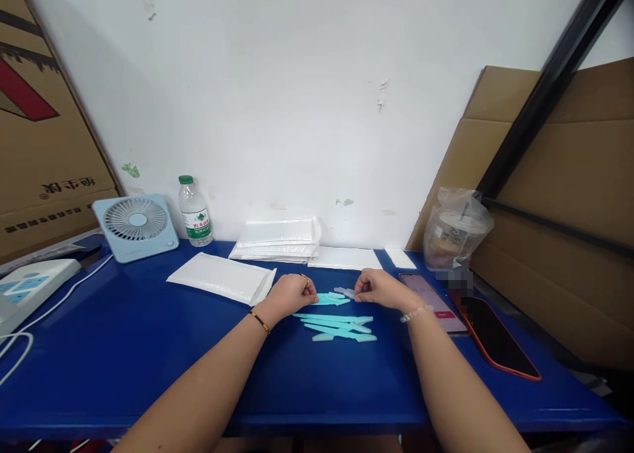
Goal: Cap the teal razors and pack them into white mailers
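Observation:
My left hand [292, 293] is closed in a pinch at the left end of a small group of turquoise eyebrow razors [331, 299]. Across from it, my right hand [377, 289] pinches by a translucent plastic piece [344, 292], which looks like a blade cap; the fingertips hide part of it. Closer to me, several more turquoise eyebrow razors [339, 327] lie loosely overlapped on the blue table [327, 380]. A white padded mailer [220, 276] lies just left of my left hand.
Stacked white mailers [277, 240] and a flat white packet [344, 258] lie along the wall. A water bottle [195, 212] and blue fan [136, 225] stand left. On the right are a phone [430, 301], an orange-edged phone [502, 341] and a bagged drink cup [456, 235].

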Available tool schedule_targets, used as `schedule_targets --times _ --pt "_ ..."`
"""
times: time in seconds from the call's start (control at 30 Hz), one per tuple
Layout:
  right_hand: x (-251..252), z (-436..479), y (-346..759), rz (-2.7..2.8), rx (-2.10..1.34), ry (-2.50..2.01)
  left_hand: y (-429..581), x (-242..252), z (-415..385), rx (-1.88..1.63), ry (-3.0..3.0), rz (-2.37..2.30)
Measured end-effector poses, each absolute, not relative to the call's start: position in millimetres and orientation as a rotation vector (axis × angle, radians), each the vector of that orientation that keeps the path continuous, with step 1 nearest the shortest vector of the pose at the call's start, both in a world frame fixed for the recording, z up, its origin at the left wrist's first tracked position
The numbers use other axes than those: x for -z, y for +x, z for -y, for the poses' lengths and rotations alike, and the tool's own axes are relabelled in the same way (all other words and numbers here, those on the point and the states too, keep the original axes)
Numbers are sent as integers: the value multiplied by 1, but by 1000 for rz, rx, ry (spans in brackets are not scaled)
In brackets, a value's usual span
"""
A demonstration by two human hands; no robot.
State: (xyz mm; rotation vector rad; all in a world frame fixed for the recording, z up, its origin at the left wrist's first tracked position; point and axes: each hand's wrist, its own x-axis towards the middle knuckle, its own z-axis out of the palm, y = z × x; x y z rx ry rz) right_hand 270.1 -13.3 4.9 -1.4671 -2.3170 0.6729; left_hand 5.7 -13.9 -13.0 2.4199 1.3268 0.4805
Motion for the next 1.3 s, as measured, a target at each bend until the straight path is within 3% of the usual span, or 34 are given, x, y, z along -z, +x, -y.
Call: schedule_targets --times 0.37,0.7,0.97,1.07,1.3 --pt "-12 24 267 2551 -925 -1374 14 2 31 -525 2423 -1080" --pt "-7 17 264 2344 -807 -1305 10 -1 26 -627 2412 -1176" --pt "-2 10 276 2326 -702 -1503 1 6 18 -521 2336 -1322" --pt "-5 14 270 2359 -686 -1372 0 9 18 -506 2377 -1344" --pt "0 22 245 2544 -743 -1261 14 6 29 -486 2576 -1149"
